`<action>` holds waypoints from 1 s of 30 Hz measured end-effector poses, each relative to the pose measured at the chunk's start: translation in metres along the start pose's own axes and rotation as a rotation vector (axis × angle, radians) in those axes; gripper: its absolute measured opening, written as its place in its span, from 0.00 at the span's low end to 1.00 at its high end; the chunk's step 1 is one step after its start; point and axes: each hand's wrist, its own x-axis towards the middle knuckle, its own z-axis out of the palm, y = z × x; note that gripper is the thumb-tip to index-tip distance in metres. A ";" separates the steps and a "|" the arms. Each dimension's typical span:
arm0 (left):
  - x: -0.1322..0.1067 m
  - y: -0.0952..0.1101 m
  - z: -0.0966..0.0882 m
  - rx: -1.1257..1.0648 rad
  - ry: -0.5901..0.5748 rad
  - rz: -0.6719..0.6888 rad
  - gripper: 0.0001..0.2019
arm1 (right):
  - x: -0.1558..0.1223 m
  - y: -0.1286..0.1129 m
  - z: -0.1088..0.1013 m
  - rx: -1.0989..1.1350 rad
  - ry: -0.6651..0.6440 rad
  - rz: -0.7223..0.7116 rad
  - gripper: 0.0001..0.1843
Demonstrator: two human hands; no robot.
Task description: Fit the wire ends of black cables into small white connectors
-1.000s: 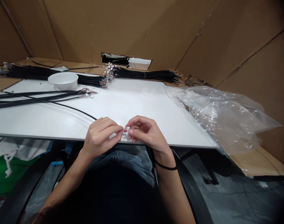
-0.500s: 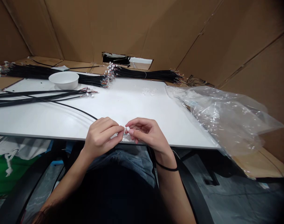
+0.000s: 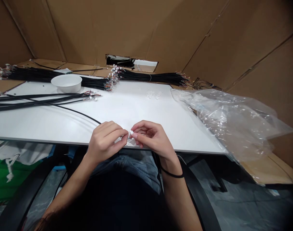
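Note:
Close to the front edge of the white table point(image 3: 146, 112), my two hands meet fingertip to fingertip. My left hand point(image 3: 108, 138) pinches the thin wires at the end of a black cable point(image 3: 76, 111), which runs off to the left behind it. Between thumb and index finger my right hand point(image 3: 151, 136) grips a small white connector housing point(image 3: 131, 132). The wire ends reach toward the housing; whether any sits inside it is too small to tell. Some loose wires show just below the fingertips.
Several black cables with white connectors point(image 3: 40, 100) lie at left, near a white bowl point(image 3: 66, 84). Cable bundles point(image 3: 148, 77) line the back below a cardboard wall point(image 3: 127, 25). Small white housings point(image 3: 153, 94) lie mid-table. A clear plastic bag point(image 3: 233, 118) covers the right edge.
Both hands keep nearly the same place and grip. The right fingers and the white housing have shifted very slightly.

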 end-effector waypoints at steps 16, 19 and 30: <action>0.001 0.005 0.000 -0.046 0.041 -0.058 0.05 | -0.001 0.003 0.001 -0.079 0.041 -0.041 0.12; 0.002 0.006 -0.001 -0.051 0.028 -0.062 0.04 | -0.001 0.003 0.001 -0.088 0.041 -0.037 0.12; 0.002 0.003 -0.001 -0.082 0.001 -0.040 0.06 | -0.002 0.002 0.001 -0.108 0.035 -0.024 0.13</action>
